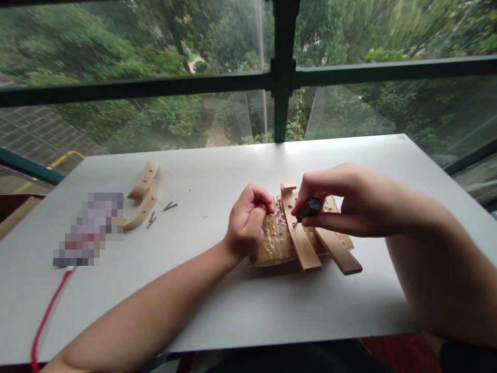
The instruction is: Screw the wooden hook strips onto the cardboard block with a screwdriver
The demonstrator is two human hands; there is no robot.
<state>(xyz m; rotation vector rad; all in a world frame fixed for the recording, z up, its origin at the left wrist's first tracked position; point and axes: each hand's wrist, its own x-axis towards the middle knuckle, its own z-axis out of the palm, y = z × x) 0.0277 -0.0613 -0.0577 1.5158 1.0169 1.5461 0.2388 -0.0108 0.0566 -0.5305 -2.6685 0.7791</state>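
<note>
The right hand (pixel 349 201) gripped a small dark screwdriver (pixel 309 208), its tip down on the wooden slat (pixel 302 243) just beneath its fingers. The slat's long axis ran from the hands back toward the person, across a wrapped board (pixel 274 241). The left hand (pixel 248 223), clenched, rested at the board's edge just left of the slat.

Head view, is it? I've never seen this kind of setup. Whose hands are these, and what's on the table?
No machine here: a person wears a camera on the head, so you look down at their two bare hands. The right hand pinches a dark-handled tool, its tip at a wooden slat. That and a second slat lie across a plastic-wrapped board, where the closed left hand rests. Everything sits on a white table by a window. Farther left lie curved wooden strips, a few screws and a red cord.
</note>
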